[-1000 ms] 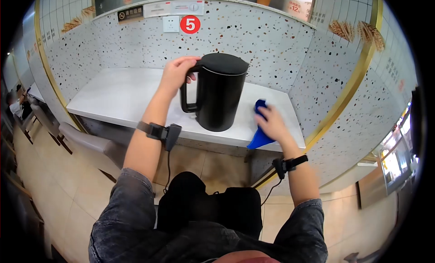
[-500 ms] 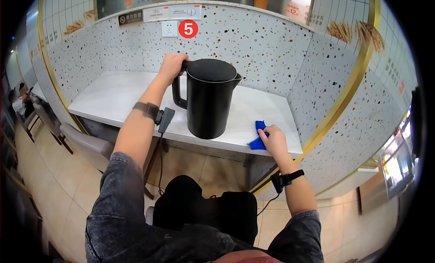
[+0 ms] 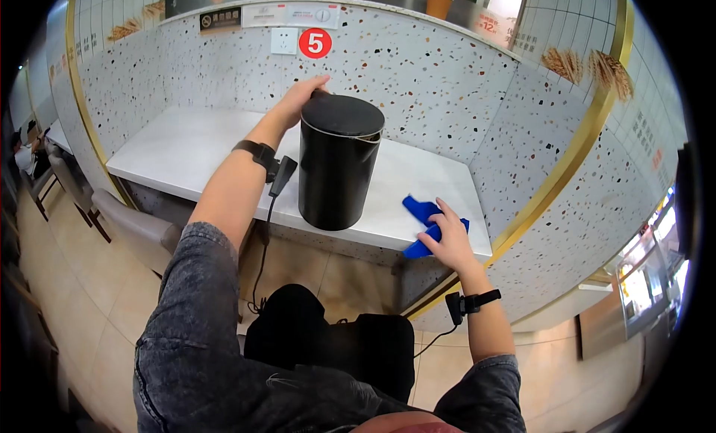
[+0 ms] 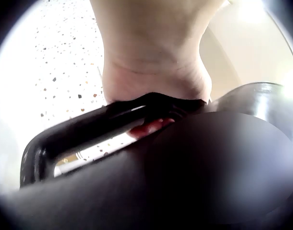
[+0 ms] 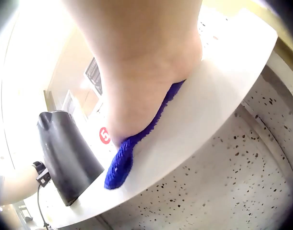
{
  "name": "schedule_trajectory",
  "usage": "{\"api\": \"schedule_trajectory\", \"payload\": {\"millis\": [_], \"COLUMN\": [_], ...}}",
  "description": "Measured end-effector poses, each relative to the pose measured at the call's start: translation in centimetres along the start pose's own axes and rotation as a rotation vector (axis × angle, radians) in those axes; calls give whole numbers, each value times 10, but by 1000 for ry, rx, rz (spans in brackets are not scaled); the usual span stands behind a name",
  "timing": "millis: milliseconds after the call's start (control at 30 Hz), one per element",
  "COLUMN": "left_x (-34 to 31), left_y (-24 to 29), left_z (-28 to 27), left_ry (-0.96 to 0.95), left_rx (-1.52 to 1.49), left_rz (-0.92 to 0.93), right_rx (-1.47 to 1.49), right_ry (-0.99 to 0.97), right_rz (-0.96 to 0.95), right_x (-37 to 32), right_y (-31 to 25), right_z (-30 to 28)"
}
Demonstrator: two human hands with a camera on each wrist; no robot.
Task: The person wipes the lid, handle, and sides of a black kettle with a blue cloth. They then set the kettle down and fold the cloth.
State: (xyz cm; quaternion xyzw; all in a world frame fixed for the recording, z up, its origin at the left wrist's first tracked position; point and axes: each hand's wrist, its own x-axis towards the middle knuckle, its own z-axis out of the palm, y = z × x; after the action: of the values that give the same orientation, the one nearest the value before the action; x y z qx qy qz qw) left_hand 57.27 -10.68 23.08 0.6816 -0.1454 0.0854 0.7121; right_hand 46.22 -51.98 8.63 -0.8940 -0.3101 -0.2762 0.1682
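Observation:
A black electric kettle (image 3: pixel 335 179) with its lid down stands upright, its base near the front edge of the white table (image 3: pixel 201 146). My left hand (image 3: pixel 302 99) grips the top of its handle (image 4: pixel 77 134). In the left wrist view, fingertips show through the handle's opening. From the head, most of the handle is hidden behind the kettle body. On the table's right part lies a crumpled blue cloth (image 3: pixel 420 208). My right hand (image 3: pixel 450 240) rests over it with fingers spread, and the cloth shows from under the palm in the right wrist view.
A speckled wall (image 3: pixel 418 67) with a red number 5 sign (image 3: pixel 315 43) and a socket (image 3: pixel 283 41) closes off the table's back. Another speckled panel (image 3: pixel 537 127) with gold trim bounds the right. A chair (image 3: pixel 134 228) stands at the left.
My left hand has shifted the kettle left and turned it, its handle now pointing away. My right hand has moved toward the table's front edge, and its fingers have spread over the cloth.

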Motion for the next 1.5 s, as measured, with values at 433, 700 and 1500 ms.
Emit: {"api": "schedule_trajectory", "payload": {"millis": [433,700,1500], "left_x": [-8,-9,5], "left_y": [-10,-9,-25], "left_z": [11,16,6], "left_ry": [131,168,161], "left_rx": [-152,-254,213], "left_rz": [131,145,350], "right_rx": [417,1064,172], "right_ry": [449,112,-339], "right_rz": [525,125,-634], "right_x": [93,258,239], "right_y": [43,-76,-170], "right_z": [-26,-82,-105]}}
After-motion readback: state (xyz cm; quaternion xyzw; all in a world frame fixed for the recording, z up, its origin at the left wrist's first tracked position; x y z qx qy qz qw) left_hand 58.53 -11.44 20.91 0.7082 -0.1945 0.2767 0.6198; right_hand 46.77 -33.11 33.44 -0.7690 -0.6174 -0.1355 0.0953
